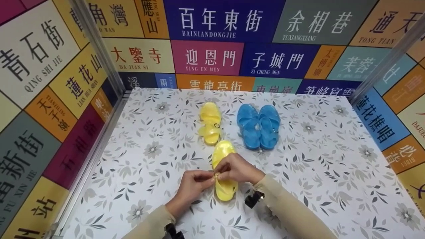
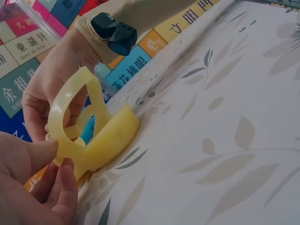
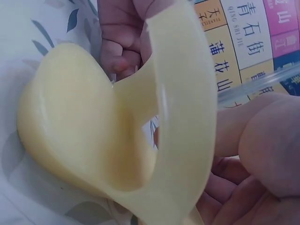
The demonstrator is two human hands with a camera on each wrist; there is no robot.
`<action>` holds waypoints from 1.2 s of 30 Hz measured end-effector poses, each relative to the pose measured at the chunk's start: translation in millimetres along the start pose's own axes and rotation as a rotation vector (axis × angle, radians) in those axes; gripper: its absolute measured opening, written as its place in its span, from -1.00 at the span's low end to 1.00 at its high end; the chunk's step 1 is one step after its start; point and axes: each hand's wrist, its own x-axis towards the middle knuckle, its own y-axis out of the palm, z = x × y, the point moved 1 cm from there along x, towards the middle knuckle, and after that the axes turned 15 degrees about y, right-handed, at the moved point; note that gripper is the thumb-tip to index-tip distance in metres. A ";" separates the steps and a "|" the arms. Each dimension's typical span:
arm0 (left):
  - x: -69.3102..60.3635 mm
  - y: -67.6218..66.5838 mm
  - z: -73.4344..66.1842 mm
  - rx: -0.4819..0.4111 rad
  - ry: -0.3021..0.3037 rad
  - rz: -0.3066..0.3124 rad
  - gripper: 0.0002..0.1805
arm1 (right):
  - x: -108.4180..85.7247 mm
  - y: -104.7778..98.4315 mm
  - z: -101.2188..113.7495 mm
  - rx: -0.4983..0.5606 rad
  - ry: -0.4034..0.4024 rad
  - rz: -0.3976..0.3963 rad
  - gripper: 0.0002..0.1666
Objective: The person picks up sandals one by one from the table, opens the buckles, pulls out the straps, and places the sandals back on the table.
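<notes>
A yellow sandal (image 1: 225, 192) lies on the patterned surface with both hands at its left side. My left hand (image 1: 192, 185) pinches the edge near the strap's end between thumb and fingers. From above, my right hand (image 1: 237, 168) reaches across the sandal and pinches at the same spot, where a small buckle seems to be, mostly covered by fingertips. The ankle strap (image 2: 60, 110) arches above the heel in the left wrist view. Up close in the right wrist view are the heel bed (image 3: 75, 108) and the strap band (image 3: 185, 103).
Beyond the held sandal lies its yellow match (image 1: 211, 114), with a buckle on its strap. A pair of blue sandals (image 1: 249, 131) sits side by side to the right. The white floral surface (image 1: 149, 186) is bounded by walls (image 1: 206, 56) covered in colourful street-name signs.
</notes>
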 end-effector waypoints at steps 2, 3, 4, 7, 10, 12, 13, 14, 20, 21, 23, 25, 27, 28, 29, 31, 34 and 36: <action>0.5 1.5 -0.1 0.013 -0.008 -0.011 -0.83 | -0.2 -0.4 -2.2 0.019 0.006 0.003 -0.77; 0.9 2.2 -0.2 0.020 -0.014 -0.017 -0.83 | -0.3 -0.5 -2.7 0.020 0.004 0.001 -0.77; 1.4 2.8 -0.4 0.027 -0.018 -0.023 -0.83 | -0.6 -0.8 -3.0 0.020 0.005 0.000 -0.77; 2.1 4.1 -1.4 0.051 -0.013 -0.034 -0.84 | -1.5 -1.4 -2.2 0.008 0.015 -0.002 -0.76; 2.2 4.8 -1.6 0.068 0.005 -0.045 -0.84 | -2.5 -1.3 -0.5 -0.002 0.027 -0.003 -0.76; 2.3 4.9 -1.7 0.073 0.019 -0.053 -0.83 | -2.4 -0.9 0.7 -0.007 0.024 -0.002 -0.77; 2.3 5.0 -1.9 0.074 0.023 -0.058 -0.83 | -2.5 -0.8 1.5 -0.010 0.022 -0.002 -0.77; 2.5 5.1 -1.9 0.074 0.026 -0.063 -0.84 | -2.5 -0.5 2.1 -0.009 0.017 -0.001 -0.77; 4.2 5.6 -3.0 0.070 0.026 -0.089 -0.84 | -3.6 -0.2 3.7 -0.011 0.011 -0.009 -0.76; 4.1 5.5 -3.1 0.065 0.027 -0.086 -0.84 | -3.9 -0.4 3.6 -0.016 0.015 -0.015 -0.75; 4.0 4.9 -3.0 0.041 0.012 -0.077 -0.83 | -4.3 -0.3 2.8 -0.023 0.019 -0.019 -0.75; 3.3 4.1 -3.0 0.018 0.006 -0.059 -0.83 | -4.6 -0.2 2.1 -0.028 0.022 -0.024 -0.75; 2.5 3.6 -3.5 0.000 0.000 -0.041 -0.84 | -4.5 -0.2 1.4 -0.023 0.026 -0.023 -0.76; 2.4 3.5 -3.7 -0.006 -0.007 -0.035 -0.85 | -4.4 0.0 1.1 -0.021 0.026 -0.023 -0.76; 2.4 3.6 -3.9 -0.009 -0.010 -0.031 -0.86 | -4.3 0.0 1.1 -0.023 0.026 -0.025 -0.76; 2.4 3.9 -4.2 -0.014 -0.023 -0.032 -0.87 | -4.0 0.3 1.3 -0.026 0.020 -0.031 -0.75; 2.1 4.9 -3.6 -0.015 -0.045 -0.051 -0.87 | -3.6 1.6 2.2 -0.035 0.016 -0.030 -0.75; 1.4 5.4 -3.2 -0.013 -0.055 -0.063 -0.87 | -3.5 2.7 3.2 -0.040 0.010 -0.030 -0.75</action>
